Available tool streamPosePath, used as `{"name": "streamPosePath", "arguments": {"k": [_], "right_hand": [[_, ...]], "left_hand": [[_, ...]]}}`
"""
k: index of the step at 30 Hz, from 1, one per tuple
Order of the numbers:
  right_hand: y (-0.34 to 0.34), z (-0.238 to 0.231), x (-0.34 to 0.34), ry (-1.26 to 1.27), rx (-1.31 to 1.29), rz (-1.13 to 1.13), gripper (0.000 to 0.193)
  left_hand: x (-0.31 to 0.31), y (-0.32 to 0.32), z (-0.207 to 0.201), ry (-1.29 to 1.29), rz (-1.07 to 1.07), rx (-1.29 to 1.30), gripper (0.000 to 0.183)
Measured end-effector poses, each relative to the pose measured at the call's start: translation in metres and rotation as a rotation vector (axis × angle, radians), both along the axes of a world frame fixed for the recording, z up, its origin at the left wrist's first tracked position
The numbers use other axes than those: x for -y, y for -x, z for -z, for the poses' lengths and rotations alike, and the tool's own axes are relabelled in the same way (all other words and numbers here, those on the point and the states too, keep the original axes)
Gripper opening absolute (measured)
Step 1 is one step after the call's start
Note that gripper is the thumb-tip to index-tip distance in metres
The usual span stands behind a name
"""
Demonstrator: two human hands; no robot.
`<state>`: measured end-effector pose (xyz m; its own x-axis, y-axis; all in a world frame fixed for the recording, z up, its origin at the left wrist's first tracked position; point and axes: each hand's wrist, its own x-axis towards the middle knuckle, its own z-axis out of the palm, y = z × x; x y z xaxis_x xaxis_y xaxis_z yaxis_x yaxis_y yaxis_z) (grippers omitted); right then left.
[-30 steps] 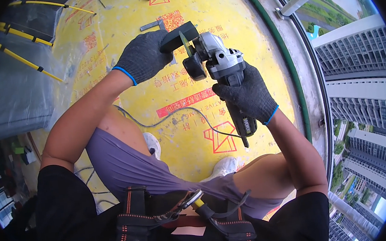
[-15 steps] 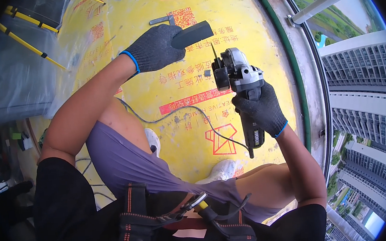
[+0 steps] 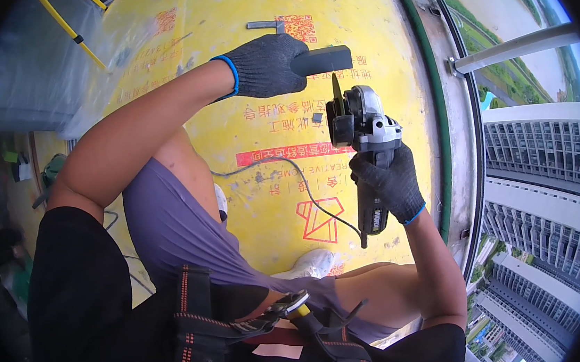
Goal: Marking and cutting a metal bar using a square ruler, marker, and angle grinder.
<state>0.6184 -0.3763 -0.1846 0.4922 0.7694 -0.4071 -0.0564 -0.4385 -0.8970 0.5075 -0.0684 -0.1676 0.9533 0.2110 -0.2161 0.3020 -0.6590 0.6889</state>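
Holding a block (image 3: 326, 60), left hand (image 3: 268, 65) sits near the disc edge (image 3: 337, 88); right hand (image 3: 393, 183) grips grinder (image 3: 372, 121).

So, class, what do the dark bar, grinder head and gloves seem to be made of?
Dark bar: perhaps coated metal or plastic; its faces look matte, evenly grey.
Grinder head: probably cast metal, given its silvery sheen.
Gloves: apparently knitted fabric, matte, with soft texture.

Strong daylight from right; yellow floor sheeting (image 3: 364, 13) bright; lower left dim; high-rise towers (image 3: 546, 229) fisheye-bent; corners black
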Motion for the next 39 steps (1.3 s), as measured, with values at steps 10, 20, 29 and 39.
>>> {"name": "streamPosePath", "arguments": {"k": [10,20,29,39], "right_hand": [[0.002,-0.001,-0.002,0.04,0.004,0.064,0.026],[-0.001,0.003,0.001,0.01,0.016,0.015,0.024],[0.003,-0.005,-0.004,0.002,0.052,0.025,0.025],[0.005,-0.011,-0.008,0.023,0.09,0.036,0.018]], "left_hand": [[0.001,0.001,0.0,-0.073,0.046,0.019,0.027],[0.001,0.003,0.002,-0.106,0.031,0.037,0.031],[0.003,0.003,-0.001,-0.118,0.04,0.013,0.035],[0.003,0.0,-0.003,-0.082,0.043,-0.031,0.039]]}}
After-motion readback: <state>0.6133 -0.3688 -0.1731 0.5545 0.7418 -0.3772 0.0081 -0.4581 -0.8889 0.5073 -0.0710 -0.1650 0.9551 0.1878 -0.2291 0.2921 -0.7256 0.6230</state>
